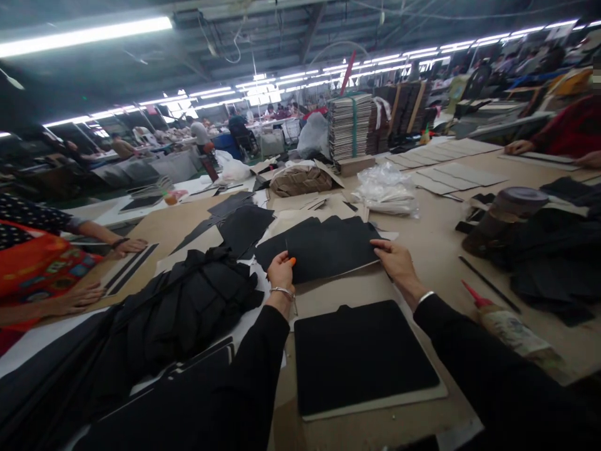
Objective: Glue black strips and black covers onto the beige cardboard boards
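A black sheet (333,247) is held up by its two ends, over the middle of the table. My left hand (280,274) grips its left end, with something orange on the thumb. At the right end, my right hand (397,263) pinches the edge between thumb and fingers. More dark sheets seem to lie right behind the held one; I cannot tell how many. Below my hands lies a black panel (361,354) with rounded corners on a pale backing. A large heap of black strips (188,300) sits left of my left forearm.
A glue bottle with a red tip (509,326), a thin dark stick (488,283), a brown jar (504,219) and black pieces (554,263) lie right. Plastic bags (387,188) and a paper bundle (300,178) stand behind. Co-workers' hands (129,246) work left and right (519,146).
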A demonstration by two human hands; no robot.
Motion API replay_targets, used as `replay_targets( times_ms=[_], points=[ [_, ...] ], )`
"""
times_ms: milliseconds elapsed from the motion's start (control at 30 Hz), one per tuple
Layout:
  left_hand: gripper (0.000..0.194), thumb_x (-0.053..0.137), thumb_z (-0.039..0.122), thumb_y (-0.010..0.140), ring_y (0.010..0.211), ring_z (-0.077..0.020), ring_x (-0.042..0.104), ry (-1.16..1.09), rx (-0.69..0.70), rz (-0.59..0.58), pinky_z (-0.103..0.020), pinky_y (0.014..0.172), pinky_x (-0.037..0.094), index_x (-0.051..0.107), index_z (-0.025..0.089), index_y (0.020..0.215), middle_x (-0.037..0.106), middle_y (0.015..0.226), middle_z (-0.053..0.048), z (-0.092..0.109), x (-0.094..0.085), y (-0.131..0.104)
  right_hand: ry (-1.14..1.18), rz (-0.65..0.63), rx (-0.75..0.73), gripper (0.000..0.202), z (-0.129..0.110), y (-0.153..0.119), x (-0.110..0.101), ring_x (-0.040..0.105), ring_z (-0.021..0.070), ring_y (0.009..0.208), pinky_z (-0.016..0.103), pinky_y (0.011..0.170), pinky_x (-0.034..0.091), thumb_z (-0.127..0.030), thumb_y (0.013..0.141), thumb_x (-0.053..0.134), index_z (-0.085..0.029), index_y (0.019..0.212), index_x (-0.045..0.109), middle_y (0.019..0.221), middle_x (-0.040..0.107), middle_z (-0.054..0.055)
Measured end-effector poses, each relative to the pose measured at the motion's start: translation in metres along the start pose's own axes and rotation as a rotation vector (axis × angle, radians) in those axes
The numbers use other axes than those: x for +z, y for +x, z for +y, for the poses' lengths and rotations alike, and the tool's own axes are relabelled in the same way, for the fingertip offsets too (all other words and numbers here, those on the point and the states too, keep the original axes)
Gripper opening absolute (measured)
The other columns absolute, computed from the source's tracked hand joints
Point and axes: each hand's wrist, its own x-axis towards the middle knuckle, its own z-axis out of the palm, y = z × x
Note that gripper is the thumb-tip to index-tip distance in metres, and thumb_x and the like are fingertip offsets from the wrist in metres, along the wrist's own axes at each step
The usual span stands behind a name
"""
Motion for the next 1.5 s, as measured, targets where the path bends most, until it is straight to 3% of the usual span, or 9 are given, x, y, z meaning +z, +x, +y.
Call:
replay_targets(
  times_ms=[267, 433, 567, 667, 800, 933, 1033, 1267, 1500],
  points=[
    [0.035, 0.067, 0.001, 0.072, 0.078, -0.0143, 0.066, 0.088, -0.012, 0.057, -0.03, 0.078, 0.053, 0.068, 0.014, 0.104, 0.07, 0.098, -0.01, 0.017, 0.002, -0.006, -0.093, 0.015, 0.0, 0.034, 0.017, 0.009, 0.003, 0.069, 0.0274, 0.093, 0.048, 0.096, 0.052, -0.035, 0.076, 0.067, -0.019, 0.103, 0.08, 0.099, 0.078, 0.01],
    [0.029, 0.064, 0.007, 0.08, 0.096, -0.0106, 0.066, 0.113, 0.043, 0.038, -0.019, 0.082, 0.05, 0.069, 0.02, 0.106, 0.069, 0.114, -0.006, 0.037, -0.014, -0.056, -0.137, 0.054, -0.087, 0.04, -0.011, -0.038, -0.031, 0.066, 0.0269, 0.1, 0.047, 0.098, 0.05, -0.037, 0.081, 0.068, -0.015, 0.114, 0.075, 0.114, 0.074, 0.014],
    [0.029, 0.074, 0.015, 0.079, 0.103, -0.0159, 0.066, 0.306, 0.259, -0.169, -0.022, 0.088, 0.051, 0.074, 0.021, 0.108, 0.072, 0.113, -0.008, 0.034, -0.064, -0.141, -0.053, -0.131, -0.083, 0.039, -0.019, -0.12, -0.085, 0.069, 0.0212, 0.086, 0.04, 0.084, 0.056, -0.043, 0.092, 0.062, -0.02, 0.121, 0.071, 0.105, 0.075, 0.008],
    [0.044, 0.081, 0.019, 0.074, 0.1, -0.0205, 0.067, 0.751, 0.24, -0.15, -0.028, 0.091, 0.052, 0.074, 0.029, 0.116, 0.073, 0.112, -0.005, 0.022, -0.119, -0.203, -0.143, -0.166, -0.014, 0.03, -0.009, -0.187, -0.121, 0.07, 0.0234, 0.095, 0.041, 0.091, 0.055, -0.042, 0.093, 0.062, -0.022, 0.112, 0.075, 0.106, 0.075, 0.007],
    [0.048, 0.071, 0.028, 0.083, 0.117, -0.0291, 0.063, 1.065, 0.343, -0.231, -0.046, 0.112, 0.043, 0.064, 0.037, 0.131, 0.068, 0.129, -0.004, -0.004, -0.167, -0.248, -0.246, -0.156, 0.043, 0.026, 0.013, -0.244, -0.148, 0.069, 0.0263, 0.101, 0.041, 0.092, 0.054, -0.038, 0.096, 0.058, -0.024, 0.109, 0.075, 0.107, 0.074, 0.008],
    [0.051, 0.068, 0.033, 0.087, 0.135, -0.0328, 0.052, 1.131, 0.515, -0.368, -0.052, 0.12, 0.034, 0.059, 0.035, 0.137, 0.06, 0.141, -0.008, -0.02, -0.164, -0.257, -0.351, -0.171, -0.027, 0.025, 0.019, -0.254, -0.151, 0.069, 0.0257, 0.091, 0.041, 0.085, 0.056, -0.035, 0.096, 0.058, -0.025, 0.114, 0.072, 0.105, 0.072, 0.008],
    [0.056, 0.07, 0.036, 0.087, 0.14, -0.0325, 0.048, 1.126, 0.594, -0.441, -0.051, 0.122, 0.032, 0.055, 0.031, 0.141, 0.055, 0.148, -0.011, -0.023, -0.149, -0.251, -0.436, -0.193, -0.166, 0.028, 0.019, -0.242, -0.151, 0.067, 0.0288, 0.104, 0.045, 0.094, 0.054, -0.033, 0.097, 0.058, -0.026, 0.121, 0.07, 0.113, 0.071, 0.01],
    [0.059, 0.07, 0.039, 0.088, 0.14, -0.0313, 0.05, 1.172, 0.592, -0.587, -0.052, 0.12, 0.037, 0.054, 0.025, 0.142, 0.053, 0.153, -0.013, -0.022, -0.144, -0.225, -0.607, -0.48, -0.456, 0.039, 0.025, -0.204, -0.159, 0.06, 0.031, 0.124, 0.05, 0.106, 0.05, -0.029, 0.098, 0.061, -0.025, 0.137, 0.062, 0.138, 0.063, 0.011],
    [0.054, 0.063, 0.041, 0.092, 0.136, -0.0325, 0.052, 1.297, 0.756, -0.506, -0.055, 0.116, 0.043, 0.054, 0.018, 0.141, 0.056, 0.146, -0.016, -0.035, -0.149, -0.233, -0.494, -0.419, -0.291, 0.016, 0.013, -0.226, -0.157, 0.069, 0.0222, 0.093, 0.035, 0.085, 0.055, -0.029, 0.099, 0.06, -0.022, 0.105, 0.073, 0.102, 0.071, 0.007]
  ],
)
